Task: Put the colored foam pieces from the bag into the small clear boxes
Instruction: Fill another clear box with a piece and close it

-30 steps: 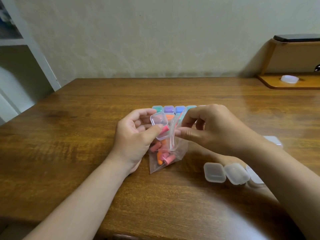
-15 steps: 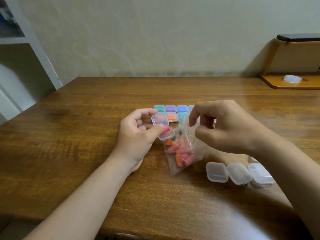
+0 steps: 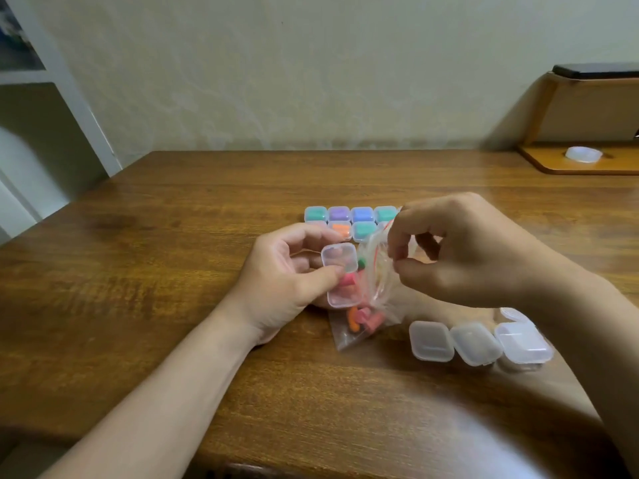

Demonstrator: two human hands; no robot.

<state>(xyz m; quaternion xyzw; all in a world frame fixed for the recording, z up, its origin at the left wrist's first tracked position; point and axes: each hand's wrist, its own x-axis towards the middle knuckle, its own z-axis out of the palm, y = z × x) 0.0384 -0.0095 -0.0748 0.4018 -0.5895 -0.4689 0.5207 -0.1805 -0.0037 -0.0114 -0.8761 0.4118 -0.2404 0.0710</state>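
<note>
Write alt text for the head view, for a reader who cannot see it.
A person's left hand holds a small open clear box beside a zip bag of colored foam pieces, whose top the right hand pinches, over a wooden table. Filled boxes sit in rows behind the hands; closed empty boxes lie to the right.

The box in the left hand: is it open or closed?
Open. The left hand holds the small clear box with its lid swung up from the base; a pink foam piece seems to lie inside.
</note>
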